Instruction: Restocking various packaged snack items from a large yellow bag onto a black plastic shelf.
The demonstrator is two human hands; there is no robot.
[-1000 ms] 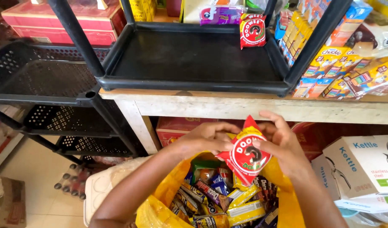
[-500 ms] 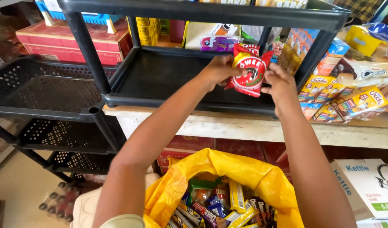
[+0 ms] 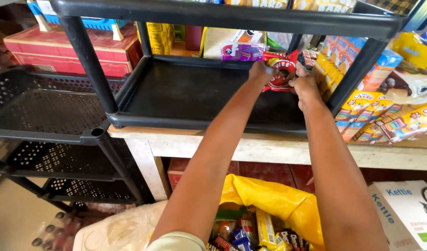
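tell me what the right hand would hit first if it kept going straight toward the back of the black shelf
Probably the red snack packet that the right hand and left hand hold at the rear of the black shelf. Just past it the pink packet and cream box stand, though depth is unclear.

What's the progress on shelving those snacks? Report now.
Done: little; the black shelf tray is nearly bare. In hand: left hand and right hand hold a red snack packet at its back edge. Left: many packets fill the yellow bag below.

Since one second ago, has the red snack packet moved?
Yes. The red snack packet went from above the yellow bag up to the black shelf, at its back.
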